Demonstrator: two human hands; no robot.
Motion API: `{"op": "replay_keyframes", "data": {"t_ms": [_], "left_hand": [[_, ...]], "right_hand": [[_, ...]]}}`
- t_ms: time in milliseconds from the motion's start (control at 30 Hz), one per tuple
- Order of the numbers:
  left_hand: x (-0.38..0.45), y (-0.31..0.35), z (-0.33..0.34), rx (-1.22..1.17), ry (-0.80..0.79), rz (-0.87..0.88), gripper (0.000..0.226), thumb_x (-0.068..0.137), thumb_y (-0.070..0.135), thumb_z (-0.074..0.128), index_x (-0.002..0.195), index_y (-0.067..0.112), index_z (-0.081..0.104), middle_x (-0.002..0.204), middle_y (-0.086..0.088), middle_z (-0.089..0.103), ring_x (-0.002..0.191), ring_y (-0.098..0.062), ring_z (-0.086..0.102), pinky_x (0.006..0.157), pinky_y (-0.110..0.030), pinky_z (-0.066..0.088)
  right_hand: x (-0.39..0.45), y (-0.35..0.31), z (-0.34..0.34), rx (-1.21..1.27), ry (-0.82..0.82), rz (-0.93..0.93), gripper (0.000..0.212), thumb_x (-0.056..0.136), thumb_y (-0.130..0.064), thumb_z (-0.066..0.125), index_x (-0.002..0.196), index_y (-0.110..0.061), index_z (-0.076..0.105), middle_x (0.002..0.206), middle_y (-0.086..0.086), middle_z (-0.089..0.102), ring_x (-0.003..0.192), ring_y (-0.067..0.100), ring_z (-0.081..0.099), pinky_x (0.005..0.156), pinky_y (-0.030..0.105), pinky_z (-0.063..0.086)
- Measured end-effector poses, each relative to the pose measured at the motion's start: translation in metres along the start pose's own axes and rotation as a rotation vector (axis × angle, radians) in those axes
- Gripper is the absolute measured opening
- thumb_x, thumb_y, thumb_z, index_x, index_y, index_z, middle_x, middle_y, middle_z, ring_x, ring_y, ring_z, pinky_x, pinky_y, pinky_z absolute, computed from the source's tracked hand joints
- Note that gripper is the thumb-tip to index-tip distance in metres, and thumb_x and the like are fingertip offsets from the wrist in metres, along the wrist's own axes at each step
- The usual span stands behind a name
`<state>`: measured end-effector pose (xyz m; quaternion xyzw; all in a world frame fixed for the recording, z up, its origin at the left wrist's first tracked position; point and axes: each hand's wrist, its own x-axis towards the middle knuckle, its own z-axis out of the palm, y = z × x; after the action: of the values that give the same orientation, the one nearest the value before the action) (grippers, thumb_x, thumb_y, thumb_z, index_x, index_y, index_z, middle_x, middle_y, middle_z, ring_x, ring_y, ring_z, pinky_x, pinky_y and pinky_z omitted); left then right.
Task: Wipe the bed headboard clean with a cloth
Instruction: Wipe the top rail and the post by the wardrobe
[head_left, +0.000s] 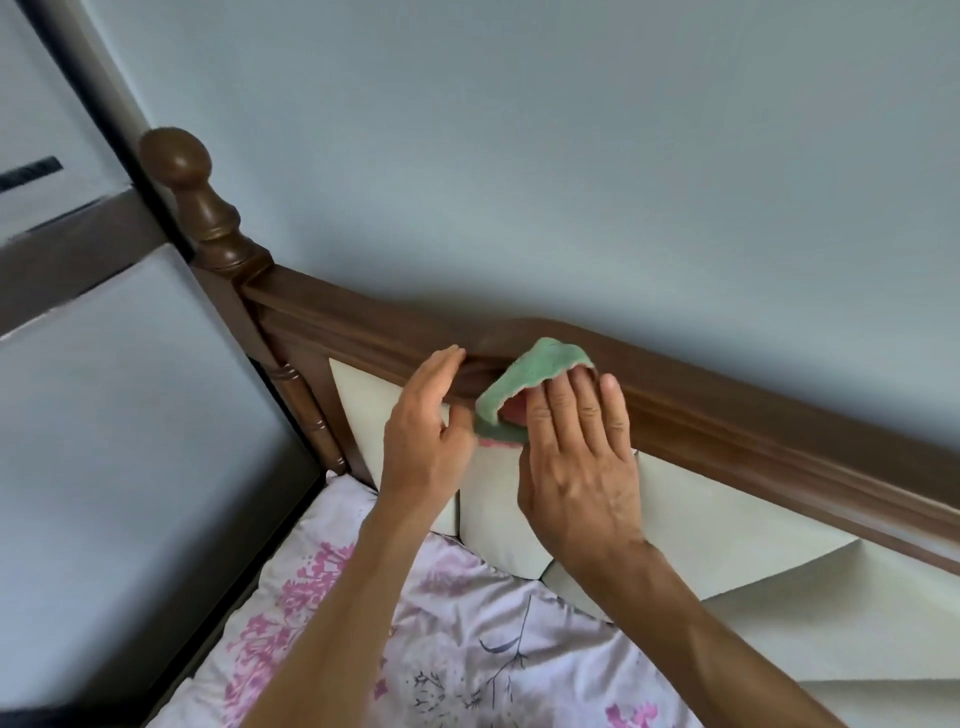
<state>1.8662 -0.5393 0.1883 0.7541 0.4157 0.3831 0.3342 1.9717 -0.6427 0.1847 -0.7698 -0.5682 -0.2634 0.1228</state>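
Step in hand, as judged: wiping of the wooden top rail of the headboard, near its left end. Cloth, green with a pink edge, lying on the front moulding of the rail, folded over itself, partly under the right hand. Right grip: fingers straight and flat, pressing the cloth against the wood, nothing curled round it. Left grip: left hand relaxed and spread beside the cloth, fingertips touching the rail, thumb near the cloth's lower edge; whether the thumb pinches the fabric, impossible to tell. Below the rail, cream padded panels; at the left end, a turned post with a round finial; beneath the arms, floral bedding. For good work: keep the palm flat and the pressure even; flatten the raised fold so that more fabric meets the wood; follow the grain along the rail in long overlapping strokes; work the cloth edge into the grooves of the moulding, where dust probably settles; steady with the left hand without trapping the cloth; avoid dragging loosened dust onto the pale panels; leave the post and finial for a separate pass
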Motion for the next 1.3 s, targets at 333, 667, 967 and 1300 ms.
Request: {"op": "replay_keyframes", "data": {"t_ms": [333, 667, 967, 1300], "left_hand": [[-0.001, 0.011, 0.007, -0.004, 0.007, -0.031, 0.039, 0.086, -0.004, 0.053, 0.116, 0.018, 0.064, 0.110, 0.013, 0.067, 0.102, -0.010, 0.061, 0.083, -0.013, 0.046], [-0.003, 0.057, 0.046, 0.049, 0.095, 0.225, 0.038, 0.087, -0.003, 0.050, 0.120, 0.002, 0.068, 0.131, -0.010, 0.064, 0.131, -0.027, 0.054, 0.113, -0.047, 0.039], [-0.026, 0.088, 0.081, 0.189, -0.001, 0.447, 0.043, 0.084, 0.005, 0.040, 0.112, 0.000, 0.071, 0.126, -0.011, 0.067, 0.127, -0.028, 0.057, 0.119, -0.042, 0.026], [-0.080, 0.170, 0.165, 0.091, -0.261, 0.780, 0.034, 0.082, 0.000, 0.052, 0.108, 0.001, 0.074, 0.119, -0.013, 0.071, 0.116, -0.029, 0.065, 0.104, -0.047, 0.047]], "right_hand": [[0.082, 0.004, -0.013, -0.025, -0.356, -0.141, 0.043, 0.105, -0.026, 0.023, 0.139, -0.006, 0.040, 0.135, 0.015, 0.052, 0.138, 0.036, 0.039, 0.125, 0.047, 0.000], [-0.033, 0.131, -0.049, -0.195, -0.025, 0.146, 0.038, 0.109, -0.033, 0.037, 0.114, -0.004, 0.062, 0.115, 0.012, 0.066, 0.124, 0.033, 0.058, 0.117, 0.051, 0.030], [-0.019, 0.125, -0.039, -0.153, 0.056, 0.096, 0.042, 0.109, -0.034, 0.036, 0.114, -0.006, 0.066, 0.112, 0.009, 0.069, 0.116, 0.029, 0.063, 0.116, 0.049, 0.034], [-0.140, 0.266, -0.118, -0.267, -0.128, 0.390, 0.039, 0.107, -0.027, 0.040, 0.129, -0.002, 0.060, 0.135, 0.011, 0.061, 0.136, 0.029, 0.050, 0.120, 0.053, 0.022]]}}
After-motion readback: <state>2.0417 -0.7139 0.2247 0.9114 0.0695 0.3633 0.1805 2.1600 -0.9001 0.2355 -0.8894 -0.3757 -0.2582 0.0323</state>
